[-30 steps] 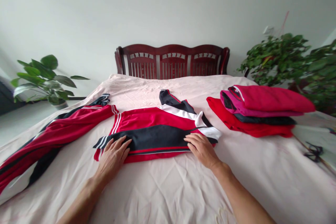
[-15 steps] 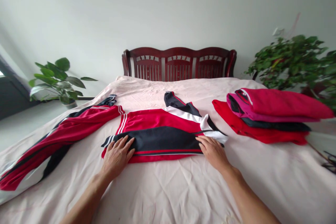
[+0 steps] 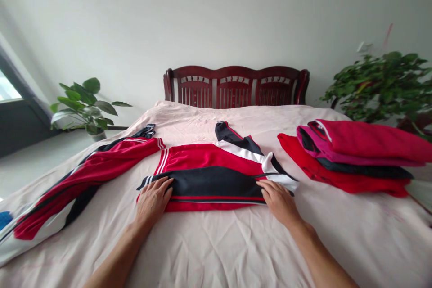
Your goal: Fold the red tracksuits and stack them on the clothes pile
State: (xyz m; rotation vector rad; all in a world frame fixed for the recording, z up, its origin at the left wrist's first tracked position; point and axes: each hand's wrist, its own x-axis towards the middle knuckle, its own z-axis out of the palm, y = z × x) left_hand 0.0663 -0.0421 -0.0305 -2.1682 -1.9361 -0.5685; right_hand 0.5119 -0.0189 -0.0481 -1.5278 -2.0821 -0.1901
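Observation:
A red, black and white track jacket point(image 3: 202, 157) lies on the bed in front of me, its near black sleeve point(image 3: 216, 182) folded flat across the body. The far dark sleeve point(image 3: 232, 135) sticks out behind it. At the striped cuff end, my left hand point(image 3: 155, 195) rests with fingers laid on the black sleeve. My right hand point(image 3: 278, 199) lies on the shoulder end near the white collar point(image 3: 281, 180), fingers stretched out. Both hands press on the cloth from above without gripping it.
Red, black and white track pants point(image 3: 101, 166) lie to the left. A stack of folded clothes point(image 3: 367, 144) sits on the right of the pale bedsheet point(image 3: 216, 252). Behind are a dark wooden headboard point(image 3: 236, 87) and plants point(image 3: 86, 105) on both sides.
The whole view has shifted slightly, so everything sits a little further right and lower. Both hands stay on the jacket in nearly the same places.

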